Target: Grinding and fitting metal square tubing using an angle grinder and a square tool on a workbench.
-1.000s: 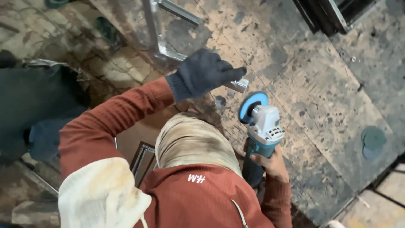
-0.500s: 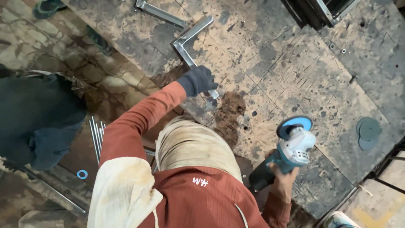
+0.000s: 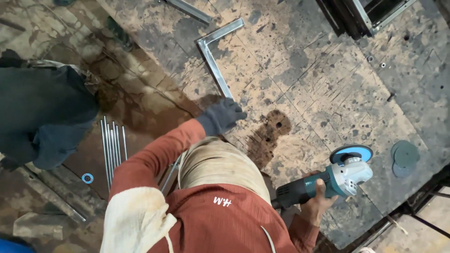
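Scarred, stained board makes up the worktop (image 3: 328, 93) that fills most of the frame, with dark burn marks near the middle. Our gloved left hand (image 3: 220, 116) presses, fingers curled, on the lower end of the L-shaped steel bar (image 3: 213, 56), which lies flat in the upper middle. We judge that bar stiff, fairly heavy and sharp-edged, best held along a straight leg away from the corner. Our bare right hand (image 3: 318, 199) is wrapped tight round the body of the teal angle grinder (image 3: 337, 178) at lower right; it looks weighty, so grip the barrel, well clear of the blue disc guard (image 3: 351, 152).
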